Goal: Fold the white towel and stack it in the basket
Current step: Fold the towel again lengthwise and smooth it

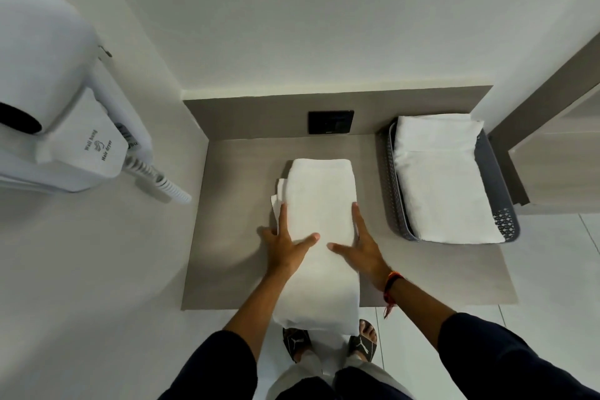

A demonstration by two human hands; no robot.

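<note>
Your left hand (285,245) and right hand (360,245) lay spread flat on the white towel (321,204); its overhanging near end could have dragged it off the surface (227,204); uneven left layers risked a crooked fold.

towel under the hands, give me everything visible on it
The white towel looks like soft terry, folded into a long narrow strip lying lengthwise on the grey counter, near end hanging over the front edge. Layer corners stick out at its left side. The left hand and right hand press flat on its sides.
</note>
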